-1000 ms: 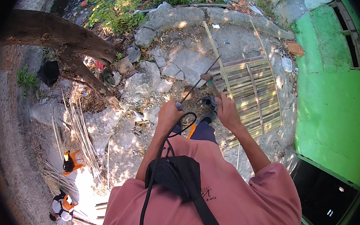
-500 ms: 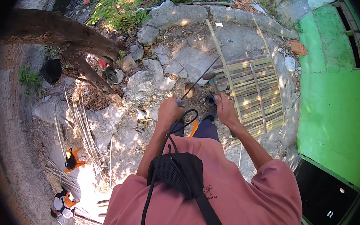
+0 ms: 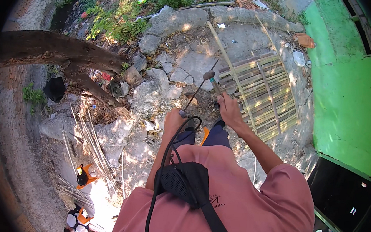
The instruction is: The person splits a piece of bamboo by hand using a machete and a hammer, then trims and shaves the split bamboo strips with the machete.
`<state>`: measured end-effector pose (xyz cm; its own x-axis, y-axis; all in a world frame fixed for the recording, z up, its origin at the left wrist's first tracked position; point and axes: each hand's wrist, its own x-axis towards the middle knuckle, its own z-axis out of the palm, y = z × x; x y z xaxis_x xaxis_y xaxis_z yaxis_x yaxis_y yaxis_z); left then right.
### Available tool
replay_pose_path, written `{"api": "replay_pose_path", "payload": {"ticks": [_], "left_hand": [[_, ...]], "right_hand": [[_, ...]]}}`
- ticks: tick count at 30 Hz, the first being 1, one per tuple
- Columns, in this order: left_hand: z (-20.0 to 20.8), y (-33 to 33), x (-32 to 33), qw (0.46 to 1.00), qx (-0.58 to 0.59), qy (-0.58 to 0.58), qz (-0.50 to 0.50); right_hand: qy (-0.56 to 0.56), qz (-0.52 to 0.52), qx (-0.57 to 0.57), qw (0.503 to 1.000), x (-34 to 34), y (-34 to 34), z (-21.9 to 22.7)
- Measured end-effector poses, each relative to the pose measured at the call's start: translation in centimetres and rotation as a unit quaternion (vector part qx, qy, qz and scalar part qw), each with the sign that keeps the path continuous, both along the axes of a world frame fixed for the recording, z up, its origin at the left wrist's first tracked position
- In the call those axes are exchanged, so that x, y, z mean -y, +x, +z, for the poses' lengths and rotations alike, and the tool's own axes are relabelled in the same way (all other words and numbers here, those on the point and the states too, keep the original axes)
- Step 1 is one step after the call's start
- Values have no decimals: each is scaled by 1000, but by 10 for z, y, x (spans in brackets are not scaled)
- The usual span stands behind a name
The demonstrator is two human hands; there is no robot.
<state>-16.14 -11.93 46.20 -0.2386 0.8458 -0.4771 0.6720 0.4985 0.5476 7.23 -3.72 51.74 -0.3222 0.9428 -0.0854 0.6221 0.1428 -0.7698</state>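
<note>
thin rod and hammer cross ahead of two bare hands: slips look like the main hazard

the thin dark rod point(image 3: 201, 84) is held in the air, slanting up and away, its far tip appearing just outside the left edge of the slatted bamboo panel point(image 3: 267, 93). the left hand point(image 3: 174, 120) has its grip wrapped around the near end only, so the free end could swing or twist if something knocks it.

the right hand point(image 3: 230, 110) has its grip closed around the handle of the hammer point(image 3: 216, 87). the hammer's head overlaps the rod in this view; whether they touch, i cannot tell. if they do meet, such a narrow target could let the head glance off, perhaps toward the left knuckles, which have no glove. a slack or sweaty hold might also let either tool slide out, and the legs point(image 3: 218, 137) are right below.

the black cable point(image 3: 155, 201) loops just beside the left wrist and could snag there, pulling on the black pouch point(image 3: 192, 184) at the chest.

farther out, broken concrete point(image 3: 150, 91) lies left of the panel's left edge; its uneven pieces could upset a foot. the green wall point(image 3: 347, 111) stands beyond the panel's right edge, well apart from the tools.
</note>
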Motion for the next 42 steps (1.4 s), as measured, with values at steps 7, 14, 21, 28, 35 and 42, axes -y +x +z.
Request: {"api": "replay_pose_path", "payload": {"ticks": [7,14,21,28,35,42], "left_hand": [[13,10,-6,999,13,-23,-28],[-24,-6,14,999,-7,-46,25],[-22,2,9,1000,3,2,17],[-25,9,9,1000,-1,-11,19],[-32,12,10,1000,-12,1,22],[-50,11,21,1000,-5,-8,-14]], "right_hand": [[168,-21,-145,975,-7,-8,53],[-53,-29,8,998,22,7,-29],[132,-31,-148,980,-7,-16,59],[-56,-34,-55,996,26,-2,-26],[136,-7,-172,976,-10,-21,54],[-58,56,17,997,14,-4,-44]]}}
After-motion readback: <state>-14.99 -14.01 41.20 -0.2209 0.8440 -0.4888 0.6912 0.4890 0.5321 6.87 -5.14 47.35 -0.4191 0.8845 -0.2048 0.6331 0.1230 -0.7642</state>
